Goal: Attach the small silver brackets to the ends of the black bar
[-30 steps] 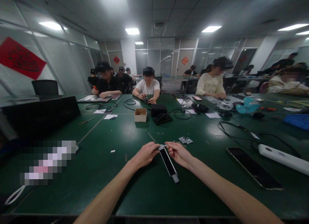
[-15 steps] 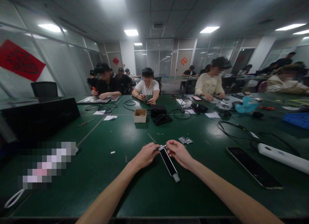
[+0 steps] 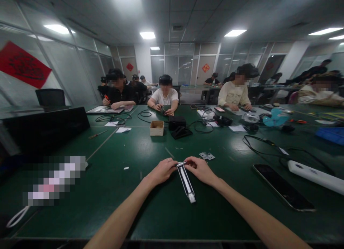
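My left hand (image 3: 162, 171) and my right hand (image 3: 201, 171) are closed around opposite sides of the far end of a long, narrow silver-and-black part (image 3: 186, 181). Its exact kind does not show. A short silver crosspiece lies at that far end, between my fingertips. From there the body slants toward me, with pale edges, a bright stripe down the middle and a small block at the near tip. Beyond my right hand, small grey metal pieces (image 3: 206, 156) lie on the green tabletop (image 3: 150, 213).
A black phone (image 3: 283, 187) and a white elongated device (image 3: 314, 175) lie at right, near cables. Farther back stand a small cardboard box (image 3: 156, 128) and a black item (image 3: 181, 132). A black panel (image 3: 45, 134) is at left. Several people sit across the table.
The narrow part has turned in my fingers: its near end has shifted left, and a bright stripe shows where its face was black. Both hands keep their grip.
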Demonstrator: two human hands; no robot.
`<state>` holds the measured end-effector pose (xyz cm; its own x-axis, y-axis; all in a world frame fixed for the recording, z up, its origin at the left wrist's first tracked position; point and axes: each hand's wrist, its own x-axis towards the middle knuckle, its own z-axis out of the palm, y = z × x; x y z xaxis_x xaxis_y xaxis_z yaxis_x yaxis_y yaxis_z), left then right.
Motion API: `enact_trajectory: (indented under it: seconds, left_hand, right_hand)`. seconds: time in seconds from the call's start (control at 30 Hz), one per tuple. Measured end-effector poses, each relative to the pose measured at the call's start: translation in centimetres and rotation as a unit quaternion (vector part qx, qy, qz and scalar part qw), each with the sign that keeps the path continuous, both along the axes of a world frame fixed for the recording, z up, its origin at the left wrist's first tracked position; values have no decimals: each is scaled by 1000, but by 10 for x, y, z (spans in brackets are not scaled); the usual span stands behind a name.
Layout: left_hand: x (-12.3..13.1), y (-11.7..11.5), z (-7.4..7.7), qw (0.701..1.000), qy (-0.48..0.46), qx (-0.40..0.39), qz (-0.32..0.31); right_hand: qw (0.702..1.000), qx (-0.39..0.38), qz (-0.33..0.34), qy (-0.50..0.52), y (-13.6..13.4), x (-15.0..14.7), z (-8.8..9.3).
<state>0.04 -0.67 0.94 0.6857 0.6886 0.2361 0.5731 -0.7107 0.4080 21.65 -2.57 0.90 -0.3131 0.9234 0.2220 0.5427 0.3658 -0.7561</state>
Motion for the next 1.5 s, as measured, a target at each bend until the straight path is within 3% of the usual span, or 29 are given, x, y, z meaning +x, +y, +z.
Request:
enact_trajectory:
  seconds: [0.2, 0.77, 1.27, 1.4, 1.5]
  left_hand:
    - [-2, 4, -4, 1000, 23, 4, -4]
    - [-4, 9, -7, 997, 32, 72, -20]
    - [-3, 4, 0, 997, 31, 65, 11]
    - [-3, 4, -1, 998, 30, 60, 14]
    - [-3, 4, 0, 998, 28, 58, 14]
  right_hand:
    - [997, 25, 22, -70, 1, 4, -4]
    - [989, 96, 56, -94, 10, 11, -7]
    - [990, 86, 75, -89, 9, 14, -5]
    - [989, 99, 71, -89, 10, 20, 1]
    - [988, 120, 30, -95, 14, 35, 12]
